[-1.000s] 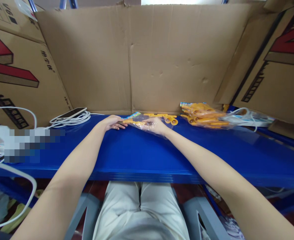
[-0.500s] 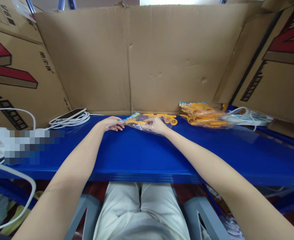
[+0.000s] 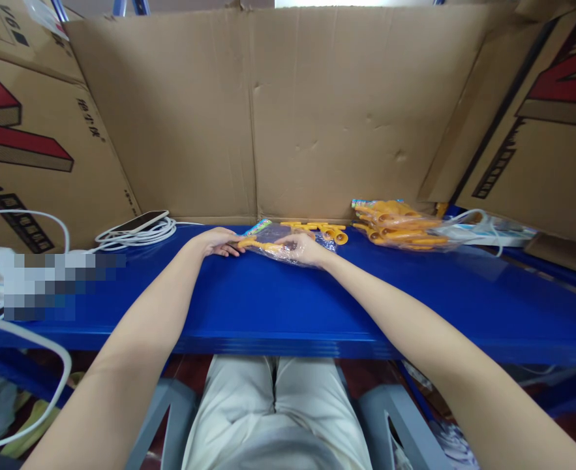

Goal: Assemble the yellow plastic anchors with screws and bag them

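Between your fingers lay a clear bag (image 3: 288, 245) of orange pieces; your left hand (image 3: 218, 241) pinched its end, your right hand (image 3: 303, 247) pressed it onto the table (image 3: 278, 300).

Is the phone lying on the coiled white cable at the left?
Yes, the phone rests tilted on top of the coiled white cable, at the back left of the blue table.

A small packing workstation in a warehouse or workshop: a blue metal bench (image 3: 278, 307) screened on three sides by flattened shipping cartons (image 3: 317, 111), with a stack of bagged orange plastic parts (image 3: 400, 225) (finished packs, sealed in clear film) beside a coiled white cable (image 3: 141, 234).
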A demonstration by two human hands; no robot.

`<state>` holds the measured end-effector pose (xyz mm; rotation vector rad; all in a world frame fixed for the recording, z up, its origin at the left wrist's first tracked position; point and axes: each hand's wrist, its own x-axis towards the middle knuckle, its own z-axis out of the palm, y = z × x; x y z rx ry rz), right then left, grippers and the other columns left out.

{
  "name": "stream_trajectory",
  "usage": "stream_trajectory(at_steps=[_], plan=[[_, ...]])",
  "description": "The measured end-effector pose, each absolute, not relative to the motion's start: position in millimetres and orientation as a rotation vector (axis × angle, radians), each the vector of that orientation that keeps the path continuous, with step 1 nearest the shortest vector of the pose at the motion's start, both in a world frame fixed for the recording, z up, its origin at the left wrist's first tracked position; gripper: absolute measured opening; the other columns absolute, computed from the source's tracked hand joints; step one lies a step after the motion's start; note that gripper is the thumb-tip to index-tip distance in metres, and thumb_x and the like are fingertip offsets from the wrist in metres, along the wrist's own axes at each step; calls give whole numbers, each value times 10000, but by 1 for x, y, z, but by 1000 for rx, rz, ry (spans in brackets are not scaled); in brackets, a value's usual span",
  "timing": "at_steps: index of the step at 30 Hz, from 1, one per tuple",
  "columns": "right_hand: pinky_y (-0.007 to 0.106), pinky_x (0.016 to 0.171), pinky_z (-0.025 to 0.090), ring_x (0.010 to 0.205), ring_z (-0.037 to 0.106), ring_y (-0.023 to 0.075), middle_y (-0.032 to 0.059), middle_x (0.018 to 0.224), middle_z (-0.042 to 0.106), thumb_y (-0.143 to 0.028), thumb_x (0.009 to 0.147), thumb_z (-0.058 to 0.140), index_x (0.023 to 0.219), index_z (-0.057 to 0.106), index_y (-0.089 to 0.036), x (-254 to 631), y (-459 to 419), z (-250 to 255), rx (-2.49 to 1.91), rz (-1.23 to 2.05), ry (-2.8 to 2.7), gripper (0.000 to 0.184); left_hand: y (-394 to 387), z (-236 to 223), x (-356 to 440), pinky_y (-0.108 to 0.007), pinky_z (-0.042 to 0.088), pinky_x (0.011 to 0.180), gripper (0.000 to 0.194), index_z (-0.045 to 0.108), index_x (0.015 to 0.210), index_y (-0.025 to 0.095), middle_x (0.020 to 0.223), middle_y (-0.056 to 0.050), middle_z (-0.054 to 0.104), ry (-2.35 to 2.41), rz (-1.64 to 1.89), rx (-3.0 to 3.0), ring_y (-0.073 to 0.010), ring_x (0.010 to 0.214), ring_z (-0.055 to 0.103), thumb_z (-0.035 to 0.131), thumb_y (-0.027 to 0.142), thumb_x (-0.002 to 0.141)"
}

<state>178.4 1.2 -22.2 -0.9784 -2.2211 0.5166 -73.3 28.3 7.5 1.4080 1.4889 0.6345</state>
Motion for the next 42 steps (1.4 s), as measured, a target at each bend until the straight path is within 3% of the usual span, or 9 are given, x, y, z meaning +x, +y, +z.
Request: stream_trajectory(at_steps=[9, 14, 19, 23, 26, 29, 31, 35, 42], plan=[[318, 914, 485, 1023, 641, 192, 93, 1115, 685, -199, 796, 625, 1093, 682, -153, 177, 7, -30, -989, 554, -2233, 306, 28, 13, -79, -148, 352, 420, 371, 674, 751, 164, 738, -36, 725, 1536, 565, 1443, -62, 495, 566, 843, 416, 537], [341, 965, 463, 1066, 626, 199, 96, 1150, 671, -192, 796, 625, 1120, 669, -150, 178, 5, -28, -990, 578, -2259, 329, 26, 14, -81, -158, 359, 437, 410, 667, 750, 176, 732, -24, 716, 1508, 520, 1479, -60, 495, 533, 875, 377, 461], [349, 973, 461, 1103, 609, 222, 135, 1191, 644, -118, 752, 658, 1139, 655, -120, 172, 4, -29, -1169, 571, -2163, 386, 25, 16, -84, -178, 377, 458, 369, 669, 743, 188, 778, -42, 727, 1582, 415, 1571, -86, 528, 566, 848, 408, 508], [313, 927, 487, 1039, 638, 204, 151, 1135, 667, -111, 750, 668, 1124, 648, -75, 169, 3, -29, -1247, 642, -2117, 377, 32, 16, -85, -249, 449, 539, 380, 674, 790, 152, 805, -115, 725, 1890, 287, 1703, -195, 657, 661, 726, 507, 663], [309, 962, 458, 1062, 624, 189, 115, 1136, 674, -126, 765, 657, 1082, 677, -112, 171, -1, -27, -1139, 629, -2185, 318, 44, 8, -83, -302, 490, 718, 440, 652, 998, 123, 1015, -163, 700, 2192, 394, 1940, -278, 911, 668, 665, 471, 729], [327, 966, 452, 1059, 625, 190, 77, 1136, 680, -167, 796, 632, 1087, 690, -166, 172, -3, -28, -1072, 652, -2255, 297, 52, -6, -77, -297, 431, 914, 573, 563, 1199, 136, 1268, -148, 589, 2181, 576, 2229, -278, 1163, 554, 612, 489, 750], [329, 948, 461, 1031, 638, 197, 67, 1112, 691, -175, 806, 619, 1087, 696, -175, 172, -3, -29, -1050, 645, -2306, 291, 54, -14, -72, -318, 399, 964, 664, 534, 1244, 152, 1328, -143, 542, 2113, 558, 2296, -292, 1222, 502, 587, 569, 730], [301, 915, 468, 1008, 646, 206, 76, 1099, 696, -177, 828, 584, 1054, 708, -149, 172, 1, -30, -1023, 479, -2405, 259, 50, -17, -67, -297, 415, 930, 711, 543, 1231, 163, 1319, -134, 555, 2014, 434, 2254, -290, 1193, 526, 565, 638, 702], [296, 894, 447, 999, 634, 204, 79, 1043, 707, -129, 852, 489, 922, 719, -171, 193, 9, -8, -1440, -14, -2191, 245, 47, -5, -68, -254, 461, 797, 633, 564, 1174, 183, 1230, -106, 626, 2167, 446, 2061, -270, 1100, 596, 675, 520, 650]])
